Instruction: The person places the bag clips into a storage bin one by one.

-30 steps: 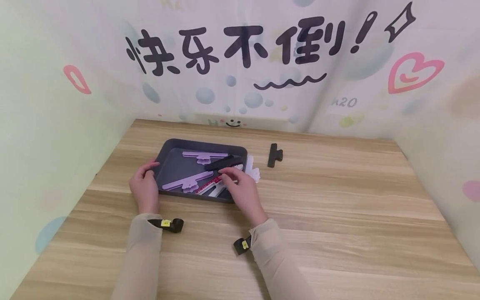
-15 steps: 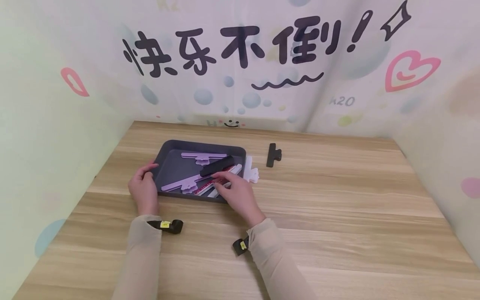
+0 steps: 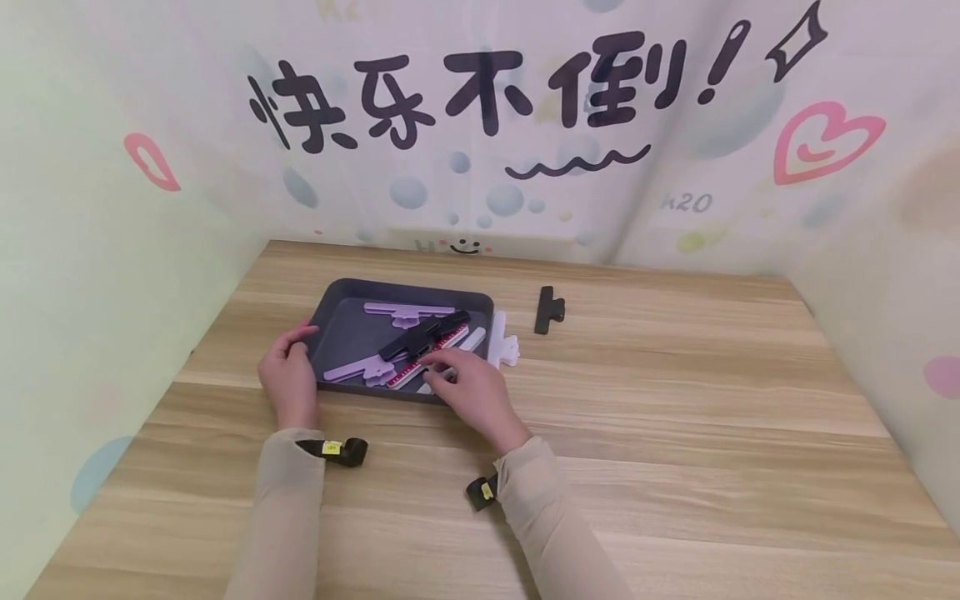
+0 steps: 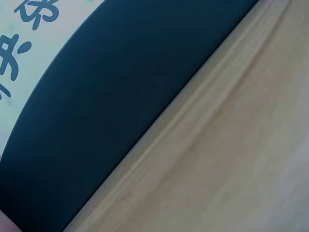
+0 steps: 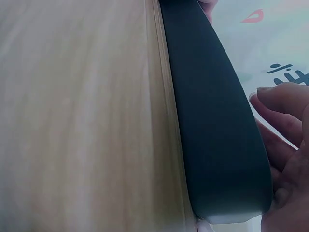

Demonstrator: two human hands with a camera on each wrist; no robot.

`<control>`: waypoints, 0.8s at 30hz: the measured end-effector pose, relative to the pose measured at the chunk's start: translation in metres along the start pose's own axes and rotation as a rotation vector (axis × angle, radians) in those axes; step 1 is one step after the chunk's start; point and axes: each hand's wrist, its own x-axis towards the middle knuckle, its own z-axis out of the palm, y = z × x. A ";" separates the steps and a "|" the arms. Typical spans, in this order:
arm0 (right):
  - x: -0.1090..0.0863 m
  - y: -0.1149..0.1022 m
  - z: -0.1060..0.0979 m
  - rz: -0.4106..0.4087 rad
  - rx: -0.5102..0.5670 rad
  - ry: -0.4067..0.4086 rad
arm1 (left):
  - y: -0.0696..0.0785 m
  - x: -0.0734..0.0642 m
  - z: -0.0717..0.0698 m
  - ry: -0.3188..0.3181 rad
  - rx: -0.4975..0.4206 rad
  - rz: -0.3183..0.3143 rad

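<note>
Holding the left rim of a dark grey tray (image 3: 375, 291), my left hand (image 3: 288, 375) has its fingertips at the rim. My right hand (image 3: 476, 387) reaches over the tray's front right part, thumb and index fingertips close together, nothing visible between them in the right wrist view. Beside these fingertips a black clip (image 3: 412, 340) lies slanted across the pile. Under it are a red-and-white strip with small marks (image 3: 405, 376) and a purple clip (image 3: 363, 369). Another purple clip (image 3: 405, 312) lies at the back. A white strip (image 3: 472, 340) is partly hidden by my right hand.
A pale clip (image 3: 506, 346) lies outside the tray against its right wall. Farther right, a black clip (image 3: 549, 310) lies on the wooden table (image 3: 712, 417). A printed cloth (image 3: 465, 200) hangs behind the table, with pale walls at both sides.
The black clip in the tray has shifted left and toward the front and turned to show its handle. My right hand has moved slightly left. My left hand stays at the rim.
</note>
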 end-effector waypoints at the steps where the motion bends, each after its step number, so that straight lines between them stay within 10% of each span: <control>1: 0.000 0.000 0.000 0.001 -0.004 -0.003 | 0.000 0.000 0.000 0.000 0.003 0.000; 8: 0.000 0.003 -0.001 0.034 0.046 -0.013 | 0.000 0.000 0.000 0.005 0.003 -0.001; 24: 0.002 0.018 -0.012 0.120 0.563 0.062 | -0.001 0.001 0.000 0.005 0.021 0.007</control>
